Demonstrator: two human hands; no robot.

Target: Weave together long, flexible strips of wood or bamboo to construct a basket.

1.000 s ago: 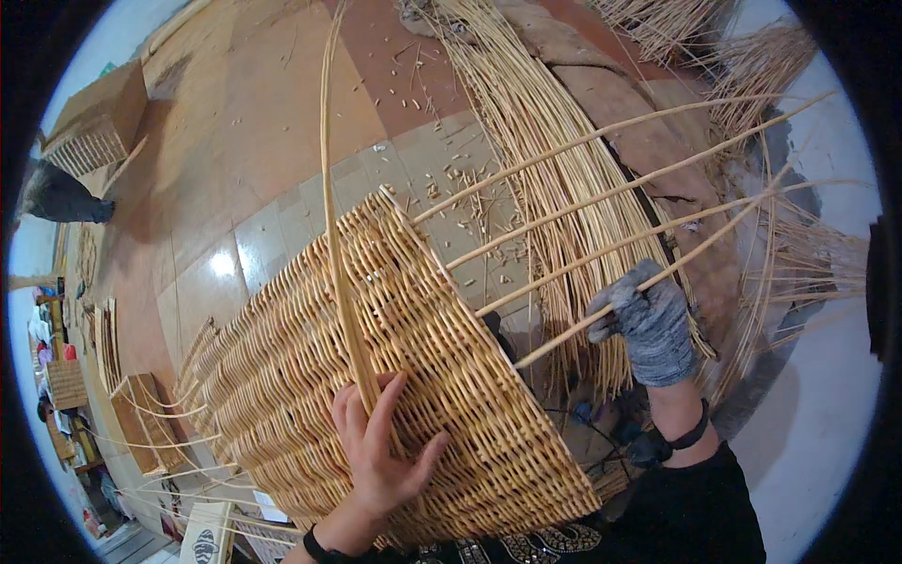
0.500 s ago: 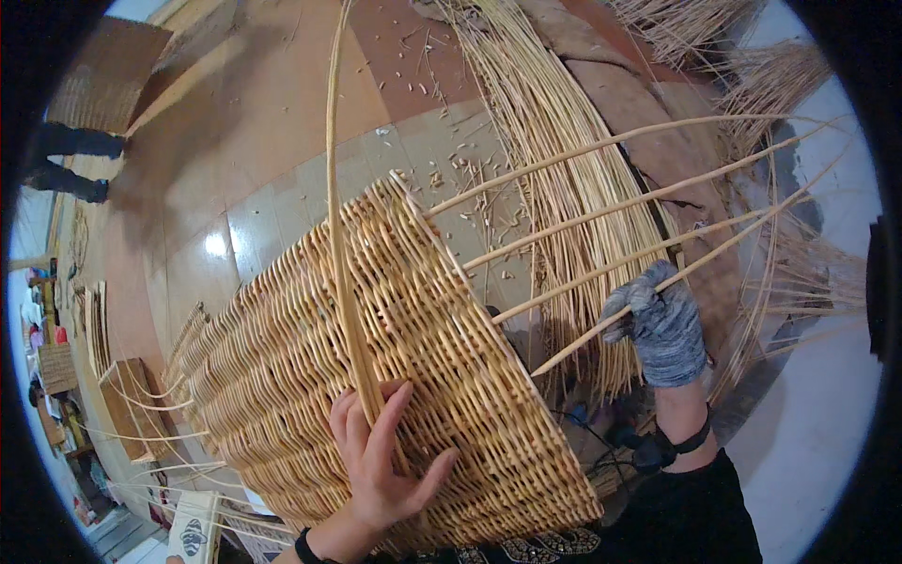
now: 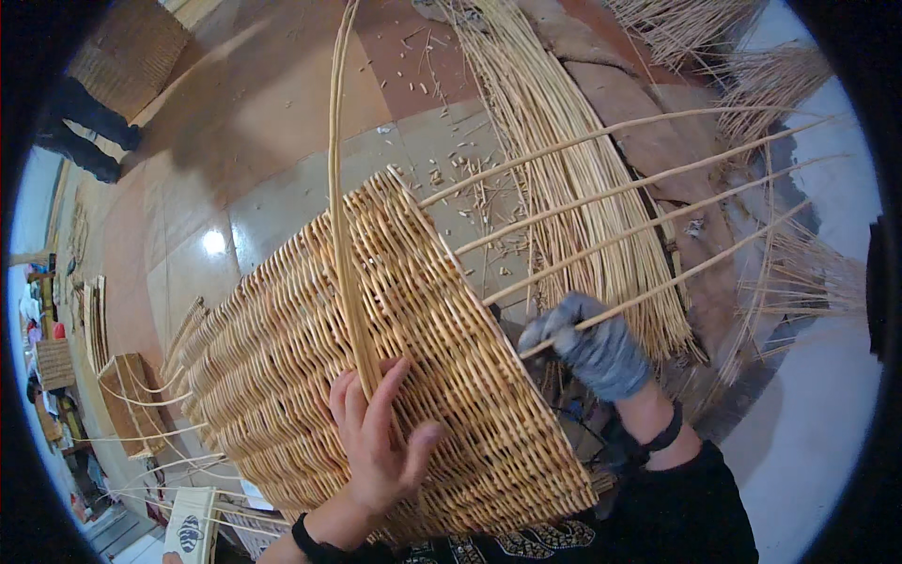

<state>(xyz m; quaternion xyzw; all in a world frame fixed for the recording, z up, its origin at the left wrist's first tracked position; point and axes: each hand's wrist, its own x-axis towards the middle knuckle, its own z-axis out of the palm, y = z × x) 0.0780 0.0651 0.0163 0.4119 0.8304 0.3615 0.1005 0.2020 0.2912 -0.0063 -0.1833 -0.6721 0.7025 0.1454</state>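
Note:
A large woven wicker basket point(image 3: 451, 376) lies on its side in front of me, tan and brown, its ribbed wall facing up. My left hand point(image 3: 381, 437), bare, lies on the weave with thumb and fingers apart. A slim bundle of willow rods point(image 3: 340, 188) slants up from beside its index finger. Several thick willow stakes point(image 3: 601, 197) stick out from the basket's right edge. In a grey knit glove, my right hand point(image 3: 597, 348) is closed round the nearest stake, close to the edge.
A broad heap of long peeled willow rods point(image 3: 573, 179) lies on brown cloth at the right. Offcuts litter the tiled floor. A person's dark-trousered legs point(image 3: 89, 127) and a woven panel point(image 3: 127, 56) are at the far left. A wooden box point(image 3: 136, 404) stands farther down there.
My right hand has slid down the nearest stake toward the basket edge, and the stakes' tips have spread apart. The left hand stays put. At the far left the person's legs have shifted right.

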